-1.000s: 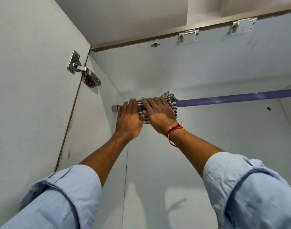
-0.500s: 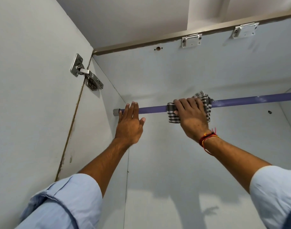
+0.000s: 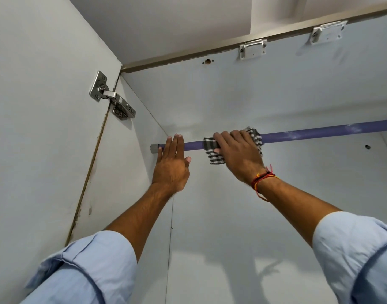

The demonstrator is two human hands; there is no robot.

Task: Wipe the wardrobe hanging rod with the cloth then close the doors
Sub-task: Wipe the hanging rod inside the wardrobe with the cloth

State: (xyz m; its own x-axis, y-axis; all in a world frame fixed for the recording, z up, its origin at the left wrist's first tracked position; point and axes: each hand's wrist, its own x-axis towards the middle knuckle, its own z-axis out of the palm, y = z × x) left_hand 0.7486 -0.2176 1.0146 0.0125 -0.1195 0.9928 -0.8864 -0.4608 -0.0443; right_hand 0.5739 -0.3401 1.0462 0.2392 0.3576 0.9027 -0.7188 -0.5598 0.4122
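Observation:
A purple hanging rod [image 3: 320, 131] crosses the top of the white wardrobe, and its grey end socket [image 3: 154, 148] meets the left side wall. My right hand [image 3: 239, 155] grips a black-and-white checked cloth [image 3: 211, 153] wrapped around the rod, left of its middle. My left hand [image 3: 171, 167] lies flat with straight fingers against the rod near the socket, not curled around it. A short stretch of bare rod separates the two hands. The left door [image 3: 34, 128] stands open.
A metal hinge [image 3: 112, 99] joins the open left door to the wardrobe's side wall. Two white brackets [image 3: 253, 48] sit under the top front rail. The white back panel [image 3: 210, 216] lies behind my arms, and the right side wall shows at the frame edge.
My right hand slid the cloth right along the rod, away from my left hand, then came back a little to the left. My left hand stayed by the socket.

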